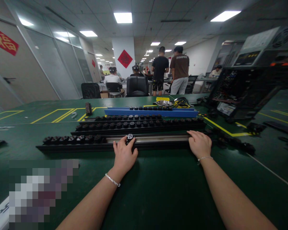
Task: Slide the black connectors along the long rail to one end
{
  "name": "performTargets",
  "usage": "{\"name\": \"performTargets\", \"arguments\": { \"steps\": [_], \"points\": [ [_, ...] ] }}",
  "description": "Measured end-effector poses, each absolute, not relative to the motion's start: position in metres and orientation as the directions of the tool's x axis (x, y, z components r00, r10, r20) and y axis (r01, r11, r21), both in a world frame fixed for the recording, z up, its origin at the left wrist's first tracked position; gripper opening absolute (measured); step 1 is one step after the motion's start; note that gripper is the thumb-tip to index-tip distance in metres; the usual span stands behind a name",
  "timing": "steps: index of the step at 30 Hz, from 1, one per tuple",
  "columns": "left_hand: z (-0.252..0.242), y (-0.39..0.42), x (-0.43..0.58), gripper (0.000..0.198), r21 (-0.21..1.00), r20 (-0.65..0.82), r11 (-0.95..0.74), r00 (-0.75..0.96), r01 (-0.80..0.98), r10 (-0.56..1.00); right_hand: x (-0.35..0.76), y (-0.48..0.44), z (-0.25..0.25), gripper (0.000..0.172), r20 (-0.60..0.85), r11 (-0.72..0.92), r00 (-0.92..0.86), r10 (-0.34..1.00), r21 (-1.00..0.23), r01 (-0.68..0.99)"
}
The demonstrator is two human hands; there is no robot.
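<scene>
A long black rail [158,140] lies across the green table in front of me, its left part filled with several small black socket modules [72,139]. My left hand [124,156] pinches one black module [130,137] sitting on the rail's bare metal channel. My right hand [200,143] rests palm down on the rail further right, fingers curled over its near edge. Each wrist wears a thin bracelet.
Behind lie two more black rails [139,125] full of modules and a blue rail [151,112]. A metal dish [164,103] and an open computer case [242,89] stand at the back right. Several people stand and sit among office chairs [137,86] beyond the table.
</scene>
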State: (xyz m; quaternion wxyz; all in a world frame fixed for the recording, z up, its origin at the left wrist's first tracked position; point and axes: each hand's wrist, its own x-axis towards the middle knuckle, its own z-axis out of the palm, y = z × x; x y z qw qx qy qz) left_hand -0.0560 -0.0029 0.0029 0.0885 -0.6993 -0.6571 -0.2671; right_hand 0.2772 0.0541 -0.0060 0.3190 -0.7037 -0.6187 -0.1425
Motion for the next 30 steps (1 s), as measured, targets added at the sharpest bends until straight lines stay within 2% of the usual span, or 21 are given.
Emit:
{"name": "performTargets", "arguments": {
  "steps": [20,30],
  "points": [
    [0.005,-0.0052,-0.0534,0.044,0.229,0.478,-0.137,0.011,0.964,0.878,0.2782,0.0544,-0.0073,0.041,0.605,-0.032,0.184,0.775,-0.254,0.967],
    [0.006,-0.0058,-0.0541,0.04,0.253,0.478,-0.165,0.025,0.953,0.878,0.278,0.0543,-0.0069,0.041,0.6,-0.021,0.196,0.775,-0.285,0.958]
  ]
}}
